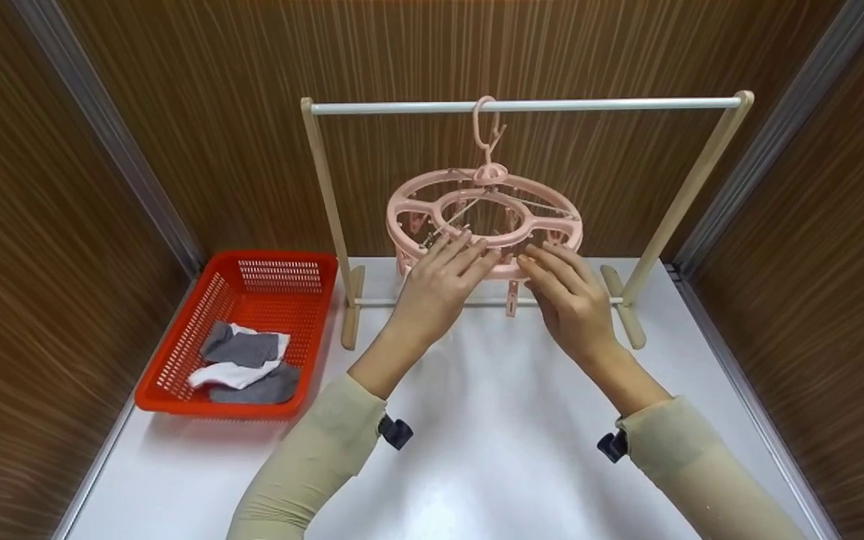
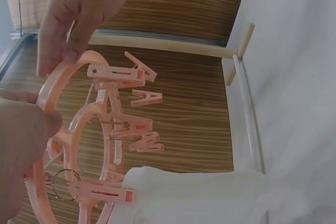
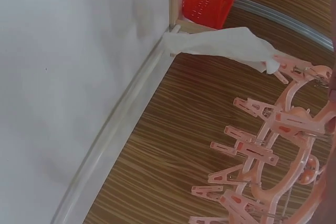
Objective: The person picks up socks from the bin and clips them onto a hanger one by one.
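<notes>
A pink round clip hanger (image 1: 552,223) hangs by its hook from a metal rod. My left hand (image 1: 443,281) holds the near-left part of its outer ring, fingers over the top and thumb beneath. On the near-right part, the fingers and thumb of my right hand (image 1: 571,304) pinch the same ring. Several pink clips (image 3: 254,150) dangle under it. One clip grips a white sock (image 2: 194,195) near my left hand; in the head view that sock is hidden. Grey and white socks (image 1: 248,352) lie heaped in a red basket (image 1: 327,300) on the left.
The rod (image 1: 627,103) spans a wooden stand (image 1: 687,202) with feet on the white table (image 1: 477,450). A thin lower bar (image 2: 249,114) joins its legs. Wood-grain panels (image 1: 237,60) enclose the back and both sides.
</notes>
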Tool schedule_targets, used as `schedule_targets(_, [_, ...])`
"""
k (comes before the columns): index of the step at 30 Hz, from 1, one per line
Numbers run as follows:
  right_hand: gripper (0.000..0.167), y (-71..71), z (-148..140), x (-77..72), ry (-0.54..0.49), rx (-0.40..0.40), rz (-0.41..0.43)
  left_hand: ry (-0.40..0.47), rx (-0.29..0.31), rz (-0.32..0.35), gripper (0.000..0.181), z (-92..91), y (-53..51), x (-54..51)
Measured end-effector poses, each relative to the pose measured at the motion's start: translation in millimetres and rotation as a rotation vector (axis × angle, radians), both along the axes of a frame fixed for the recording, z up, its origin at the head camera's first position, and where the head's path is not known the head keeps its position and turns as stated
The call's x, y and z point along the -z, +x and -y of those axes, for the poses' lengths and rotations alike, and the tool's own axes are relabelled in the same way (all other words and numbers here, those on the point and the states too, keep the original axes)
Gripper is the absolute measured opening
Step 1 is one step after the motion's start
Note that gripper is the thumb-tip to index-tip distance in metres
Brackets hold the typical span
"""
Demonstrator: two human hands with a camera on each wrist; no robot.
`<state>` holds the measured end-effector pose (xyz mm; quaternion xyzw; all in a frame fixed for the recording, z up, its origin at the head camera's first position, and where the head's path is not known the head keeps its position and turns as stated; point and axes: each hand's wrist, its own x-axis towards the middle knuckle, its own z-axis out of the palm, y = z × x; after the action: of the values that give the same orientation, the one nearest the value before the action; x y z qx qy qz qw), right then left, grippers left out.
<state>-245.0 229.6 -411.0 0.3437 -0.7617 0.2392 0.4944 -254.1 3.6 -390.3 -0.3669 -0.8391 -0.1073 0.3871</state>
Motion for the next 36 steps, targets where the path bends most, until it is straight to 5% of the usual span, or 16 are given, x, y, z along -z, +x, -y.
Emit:
schedule_targets(5, [0.02,13.1,-2,9.8,-0.111,-0.068,-0.054,0.031,0.013,-0.003,0.042,2.1,-0.3,0.5])
schedule_targets(8, [0.019,18.9,-5,22.5,-0.126,-0.095,-0.015,0.035,0.021,-0.001,0.043,3.5,-0.3,2.1])
schedule_targets(13, [0.039,17.7,-11,40.2,-0.115,-0.07,0.251,0.034,0.015,0.009,0.04,6.5,1.2,3.1])
schedule_targets(17, [0.056,10.8,-10,44.2,-0.14,-0.127,0.485,0.029,0.007,0.014,0.041,8.0,1.7,3.1])
schedule_targets(25, [0.058,6.5,6,31.8,-0.222,-0.256,0.752,0.035,0.017,0.023,0.042,8.9,0.6,5.0])
schedule_targets(36, [0.028,16.7,21,10.4,-0.254,-0.26,0.787,0.027,0.009,0.032,0.047,9.0,1.0,6.2])
